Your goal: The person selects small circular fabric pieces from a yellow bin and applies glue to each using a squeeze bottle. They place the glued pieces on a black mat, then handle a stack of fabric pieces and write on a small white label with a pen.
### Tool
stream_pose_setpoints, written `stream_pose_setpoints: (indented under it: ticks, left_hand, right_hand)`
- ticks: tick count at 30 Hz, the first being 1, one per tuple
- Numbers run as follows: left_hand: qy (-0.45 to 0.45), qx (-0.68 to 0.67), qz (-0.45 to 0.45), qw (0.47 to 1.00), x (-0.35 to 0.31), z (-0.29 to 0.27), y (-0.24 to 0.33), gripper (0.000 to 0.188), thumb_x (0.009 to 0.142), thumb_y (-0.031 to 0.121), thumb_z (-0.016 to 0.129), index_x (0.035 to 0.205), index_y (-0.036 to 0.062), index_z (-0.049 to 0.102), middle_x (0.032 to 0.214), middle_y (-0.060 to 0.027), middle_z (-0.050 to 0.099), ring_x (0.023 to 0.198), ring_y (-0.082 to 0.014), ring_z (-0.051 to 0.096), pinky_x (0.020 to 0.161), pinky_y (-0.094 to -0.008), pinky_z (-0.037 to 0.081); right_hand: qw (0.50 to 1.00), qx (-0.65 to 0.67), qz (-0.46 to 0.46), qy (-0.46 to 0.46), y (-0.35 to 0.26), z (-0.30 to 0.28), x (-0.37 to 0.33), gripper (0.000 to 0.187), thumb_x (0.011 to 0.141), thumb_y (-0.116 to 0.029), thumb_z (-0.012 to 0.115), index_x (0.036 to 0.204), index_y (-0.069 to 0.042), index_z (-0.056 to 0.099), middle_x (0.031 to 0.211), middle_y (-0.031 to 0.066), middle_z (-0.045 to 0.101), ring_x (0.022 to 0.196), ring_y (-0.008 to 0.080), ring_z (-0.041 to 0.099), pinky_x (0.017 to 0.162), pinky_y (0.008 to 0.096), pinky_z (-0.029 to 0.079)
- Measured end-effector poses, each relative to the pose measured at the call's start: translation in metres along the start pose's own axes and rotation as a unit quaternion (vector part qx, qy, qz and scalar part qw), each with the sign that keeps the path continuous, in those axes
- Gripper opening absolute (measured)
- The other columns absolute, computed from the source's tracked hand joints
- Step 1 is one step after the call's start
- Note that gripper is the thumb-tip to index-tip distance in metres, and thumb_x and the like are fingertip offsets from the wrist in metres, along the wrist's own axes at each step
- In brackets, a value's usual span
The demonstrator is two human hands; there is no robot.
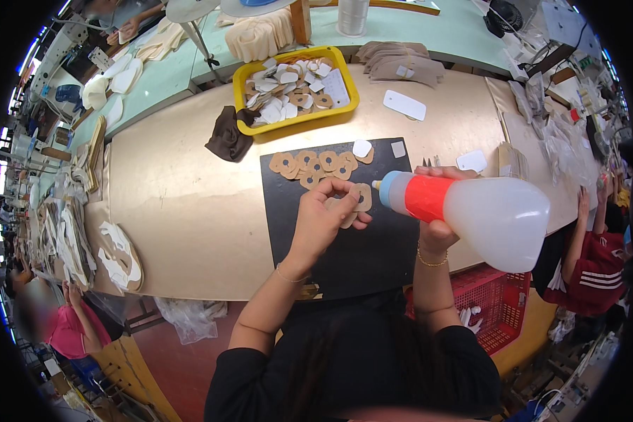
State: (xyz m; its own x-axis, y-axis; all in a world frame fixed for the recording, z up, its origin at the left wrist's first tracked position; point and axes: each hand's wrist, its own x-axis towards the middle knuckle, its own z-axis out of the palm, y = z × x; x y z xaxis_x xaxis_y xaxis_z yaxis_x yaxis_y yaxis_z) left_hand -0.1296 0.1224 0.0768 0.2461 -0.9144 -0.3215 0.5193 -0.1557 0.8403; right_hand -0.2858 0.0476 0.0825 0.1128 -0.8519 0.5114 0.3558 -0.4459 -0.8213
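Note:
Pinched in the fingers of my left hand (323,214) is a small tan fabric piece (362,197) with a hole in it; part of a second one shows below it. My right hand (439,228) grips a white squeeze bottle (499,218) with a red band and a blue cap, tipped on its side. Its nozzle points left at the tan piece, a short gap away. Both hands are over a black mat (352,260). Several like tan pieces (309,166) lie overlapping along the mat's far part, with a white piece (362,148) on one of them.
A yellow tray (299,125) of white and tan pieces stands behind the mat, a dark cloth (228,135) beside it. White tags (404,105) and stacked brown pieces (401,63) lie farther right. Below the table edge is a red basket (506,309). Other people sit at both sides.

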Motion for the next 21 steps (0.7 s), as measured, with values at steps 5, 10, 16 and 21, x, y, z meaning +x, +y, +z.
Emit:
stream_pose_setpoints:
  ticks: [5,10,16,21]
  left_hand:
    - [0.015,0.085,0.035,0.996,0.003,-0.003,0.002,0.016,0.085,0.011,0.067,0.091,-0.0006,0.058,0.068,-0.0043,0.058,0.052,-0.009,0.056,0.045,-0.0199,0.044]
    - [0.036,0.122,0.057,0.99,0.003,0.001,0.003,0.014,0.085,0.012,0.067,0.089,0.0006,0.059,0.063,-0.0014,0.057,0.051,-0.006,0.053,0.044,-0.0187,0.041]
    - [0.033,0.136,0.052,0.989,0.003,-0.001,0.001,0.017,0.086,0.015,0.066,0.09,-0.0006,0.06,0.067,-0.0014,0.059,0.052,-0.0055,0.055,0.044,-0.0187,0.041]
    - [0.02,0.22,0.009,0.975,0.032,-0.01,-0.004,0.024,0.086,0.017,0.065,0.097,-0.0033,0.059,0.072,-0.0046,0.06,0.051,-0.0071,0.055,0.044,-0.0198,0.042]
  right_hand:
    - [0.993,0.102,0.017,-0.053,0.0,-0.003,-0.005,0.091,0.057,-0.059,0.081,0.117,0.001,0.047,0.107,0.0098,0.054,0.101,0.0227,0.059,0.091,0.0392,0.051]
    - [0.99,0.115,0.013,-0.077,0.005,0.0,-0.008,0.089,0.058,-0.053,0.084,0.119,0.0,0.047,0.11,0.0094,0.053,0.103,0.0223,0.058,0.092,0.0389,0.05]
    - [0.993,0.075,0.068,-0.066,0.007,-0.005,-0.016,0.087,0.061,-0.051,0.084,0.12,0.001,0.047,0.112,0.0108,0.052,0.1,0.0229,0.059,0.09,0.0393,0.052]
    - [0.994,0.071,0.077,0.019,0.005,-0.011,-0.013,0.09,0.062,-0.055,0.081,0.12,0.004,0.046,0.112,0.014,0.053,0.095,0.0242,0.061,0.083,0.0393,0.055]
